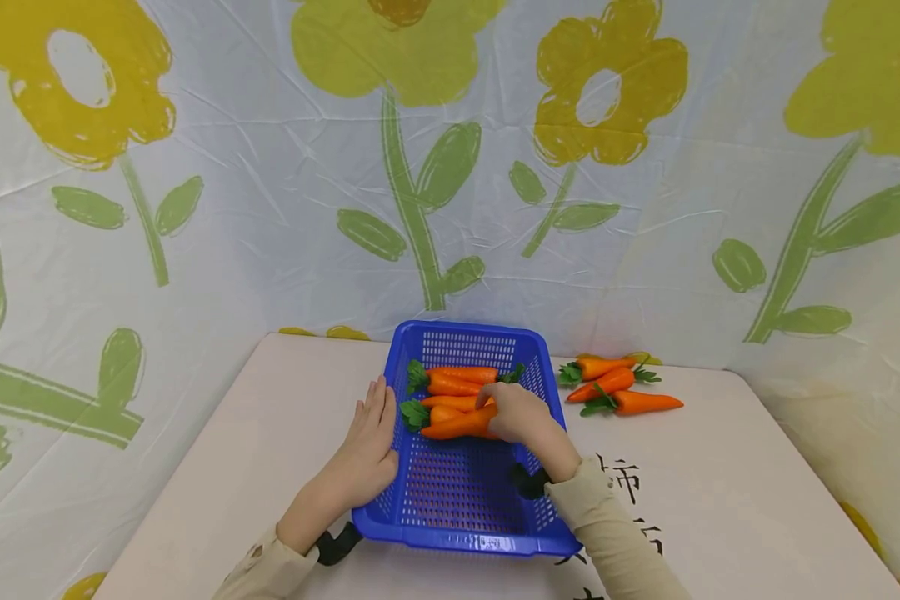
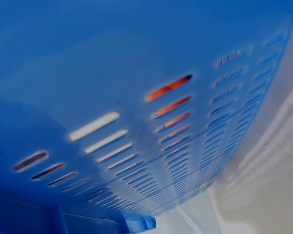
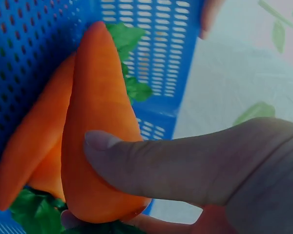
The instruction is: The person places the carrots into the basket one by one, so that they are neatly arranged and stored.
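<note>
A carrot is pinched near its thick end by the right hand, in the basket between both hands; the basket's side is touched by the left hand, fingers straight. Probably light and stiff (perhaps slippery), the carrot is best held there.

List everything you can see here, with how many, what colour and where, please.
Blue perforated plastic basket: one, blue, on the table
Tapered orange carrots with green leaves: at least four, inside the basket
Held orange carrot: one, orange, over the basket
Loose orange carrots with green leaves: three, right of the basket
Pale flat table: one, pinkish white, under the basket
Brushed characters: several, black, on the tabletop
Flower-printed backdrop: sheet count unclear, white with yellow and green, around the table
Beige sleeves: two, on the arms
Left hand: one, against the basket's left side
Right hand: one, gripping the held carrot
</note>
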A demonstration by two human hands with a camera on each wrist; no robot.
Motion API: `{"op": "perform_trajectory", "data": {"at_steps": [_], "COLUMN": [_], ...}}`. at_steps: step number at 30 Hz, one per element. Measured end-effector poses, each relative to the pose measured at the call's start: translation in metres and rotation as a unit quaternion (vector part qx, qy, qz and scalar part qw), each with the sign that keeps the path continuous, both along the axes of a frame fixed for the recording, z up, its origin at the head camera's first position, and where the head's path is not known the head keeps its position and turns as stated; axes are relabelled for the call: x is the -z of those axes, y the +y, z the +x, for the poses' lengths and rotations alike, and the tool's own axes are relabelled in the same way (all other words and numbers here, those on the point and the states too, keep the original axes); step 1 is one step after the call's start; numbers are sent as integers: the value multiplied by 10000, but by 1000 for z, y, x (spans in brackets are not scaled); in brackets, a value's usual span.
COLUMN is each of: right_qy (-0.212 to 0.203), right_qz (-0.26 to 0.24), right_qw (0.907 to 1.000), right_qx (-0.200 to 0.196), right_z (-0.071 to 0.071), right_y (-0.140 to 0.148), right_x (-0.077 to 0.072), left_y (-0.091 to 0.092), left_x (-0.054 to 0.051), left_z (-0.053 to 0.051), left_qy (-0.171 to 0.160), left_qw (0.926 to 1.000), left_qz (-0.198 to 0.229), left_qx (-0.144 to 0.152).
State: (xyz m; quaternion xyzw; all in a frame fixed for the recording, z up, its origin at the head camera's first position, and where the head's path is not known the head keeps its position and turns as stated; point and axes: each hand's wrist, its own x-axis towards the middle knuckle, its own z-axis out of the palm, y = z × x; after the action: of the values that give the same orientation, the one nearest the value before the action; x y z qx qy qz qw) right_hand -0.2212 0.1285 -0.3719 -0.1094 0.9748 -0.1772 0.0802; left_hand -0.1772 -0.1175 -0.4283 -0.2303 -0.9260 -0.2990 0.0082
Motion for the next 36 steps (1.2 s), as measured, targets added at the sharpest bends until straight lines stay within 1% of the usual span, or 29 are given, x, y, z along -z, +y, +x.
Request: {"op": "perform_trajectory", "data": {"at_steps": [6, 9, 14, 19, 22, 27, 31, 34, 36], "right_qy": [25, 36, -125, -378, -595, -763, -768, -698, -684], "right_qz": [293, 419, 644, 849, 915, 1130, 1033, 922, 958], "right_qw": [9996, 9991, 9978, 9954, 9933, 9889, 9892, 9909, 9908], "right_qx": [-52, -59, 48, 233, 387, 598, 695, 684, 669], "right_z": [-1, -1, -2, -4, -5, -11, -10, -7, -6], "right_y": [-3, -5, -13, -19, -22, -23, -23, -24, -23], "right_x": [11, 13, 19, 26, 28, 36, 37, 34, 35], "left_y": [0, 0, 0, 0, -1, 0, 0, 1, 1], "left_x": [1, 1, 2, 1, 1, 1, 1, 1, 1], "left_z": [-1, -2, -3, -2, -2, -2, -1, -1, -1], "left_qy": [-22, -54, -69, -74, -92, -52, -18, -11, -8], "left_qw": [10000, 10000, 10000, 10000, 9999, 10000, 10000, 10000, 10000], "left_qz": [7, -17, -31, -15, -6, -32, -6, -7, -35], "left_qx": [-1, -1, -18, -27, -41, -33, -38, -37, -24]}}
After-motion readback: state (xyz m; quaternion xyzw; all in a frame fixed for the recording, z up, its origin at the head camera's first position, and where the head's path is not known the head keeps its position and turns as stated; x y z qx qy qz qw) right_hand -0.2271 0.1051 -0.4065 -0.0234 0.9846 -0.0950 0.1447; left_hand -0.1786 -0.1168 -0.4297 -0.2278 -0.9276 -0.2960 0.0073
